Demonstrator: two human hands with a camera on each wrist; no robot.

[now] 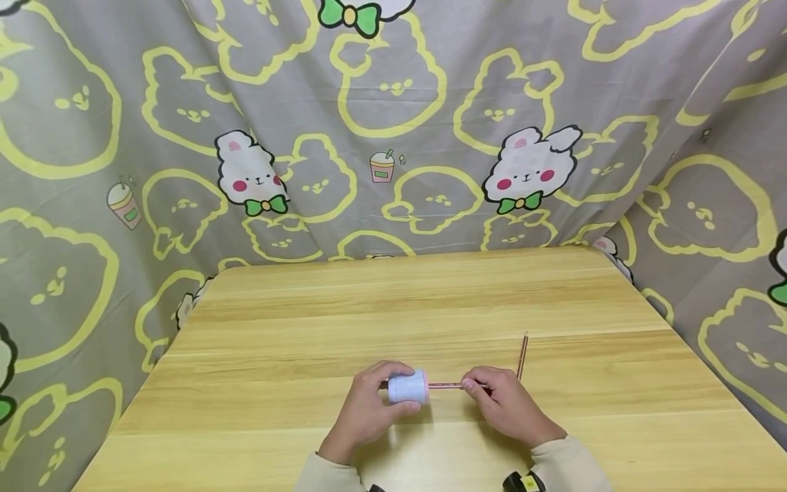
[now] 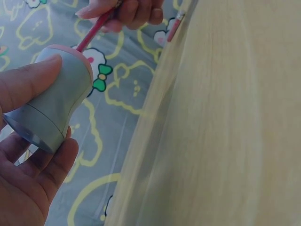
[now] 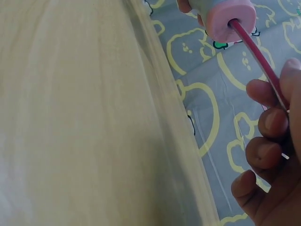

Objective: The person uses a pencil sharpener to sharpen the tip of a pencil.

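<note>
A light blue pencil sharpener (image 1: pixel 407 387) with a pink end lies sideways in my left hand (image 1: pixel 367 404), which grips its body between thumb and fingers. From the hole in the pink face (image 3: pixel 221 28) a red pencil (image 3: pixel 258 56) sticks out, its tip hidden inside the sharpener. My right hand (image 1: pixel 505 403) pinches that pencil further along, thumb against the forefinger, with the other fingers curled in the right wrist view. In the left wrist view the sharpener's body (image 2: pixel 66 89) narrows in the middle and flares at its base.
Beyond my right hand a second reddish pencil (image 1: pixel 522 355) lies on the wooden table (image 1: pixel 369 307), pointing away from me. Patterned grey cloth (image 1: pixel 430 102) hangs behind the table and along both sides.
</note>
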